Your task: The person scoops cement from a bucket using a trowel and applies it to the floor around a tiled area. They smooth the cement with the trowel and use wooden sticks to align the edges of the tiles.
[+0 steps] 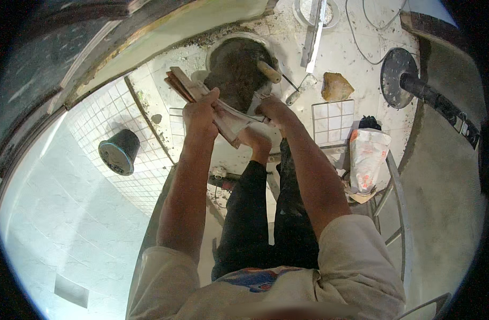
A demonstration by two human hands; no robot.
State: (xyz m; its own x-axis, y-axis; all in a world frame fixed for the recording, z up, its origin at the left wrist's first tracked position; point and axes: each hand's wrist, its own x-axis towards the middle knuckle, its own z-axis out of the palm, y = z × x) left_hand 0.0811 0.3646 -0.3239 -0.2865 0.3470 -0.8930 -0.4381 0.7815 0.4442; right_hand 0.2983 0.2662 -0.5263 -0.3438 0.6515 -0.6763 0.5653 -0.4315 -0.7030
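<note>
My left hand [201,114] is closed around a long narrow board [227,125] with a pale, smeared face and brown wooden edges. It slants from upper left to lower right above my bare foot [258,137]. My right hand [276,111] is closed at the board's right side, beside a thin pale-grey flat blade [259,101]; its fingertips are partly hidden. Just beyond both hands, a round tub [236,61] holds dark wet mortar. A tan tool handle [268,72] rests at the tub's right edge; whether it joins the blade I cannot tell.
A small trowel [300,90], a brown stone piece [338,86] and a tile sheet [333,122] lie to the right. Farther right are a white bag [369,157] and a black disc-headed tool [399,77]. A black bucket [119,152] stands left; a metal frame [399,208] stands right.
</note>
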